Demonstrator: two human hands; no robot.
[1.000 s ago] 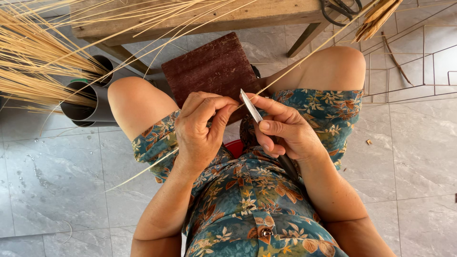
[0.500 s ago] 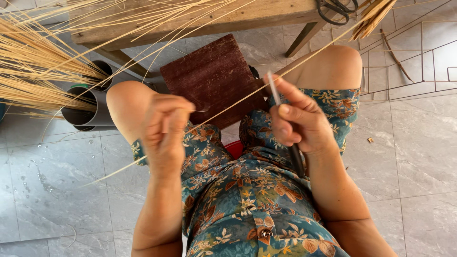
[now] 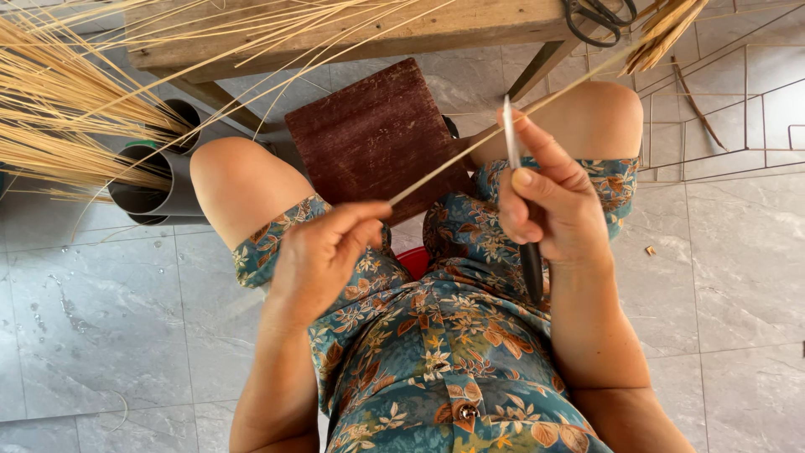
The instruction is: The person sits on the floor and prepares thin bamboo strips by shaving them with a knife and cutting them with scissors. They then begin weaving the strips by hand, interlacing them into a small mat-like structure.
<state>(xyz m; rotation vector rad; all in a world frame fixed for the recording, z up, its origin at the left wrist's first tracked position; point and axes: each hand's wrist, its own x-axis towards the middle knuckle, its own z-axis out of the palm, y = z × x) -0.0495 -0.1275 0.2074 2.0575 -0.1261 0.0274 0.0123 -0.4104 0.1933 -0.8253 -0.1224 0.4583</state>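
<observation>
— Knife (image 3: pixel 509 134) first: your right hand (image 3: pixel 549 210) is closed round its dark handle, blade up, thumb along the side. Where is the strip?

— Strip (image 3: pixel 470 151) runs from your left hand (image 3: pixel 323 256), pinched shut on its near end between thumb and fingers, up past the blade toward the bench (image 3: pixel 352 29).

— How do I shave it well?

— Keep the strip taut over the board (image 3: pixel 373 134) on your lap. I judge a shallow blade angle best; steep, and it may bite through. Keep your left fingers behind the edge.

— And the bundle (image 3: pixel 67 117)?

— Well apart, at your left, over the pipes (image 3: pixel 163 180). Scissors (image 3: pixel 599 17) lie on the bench.
</observation>
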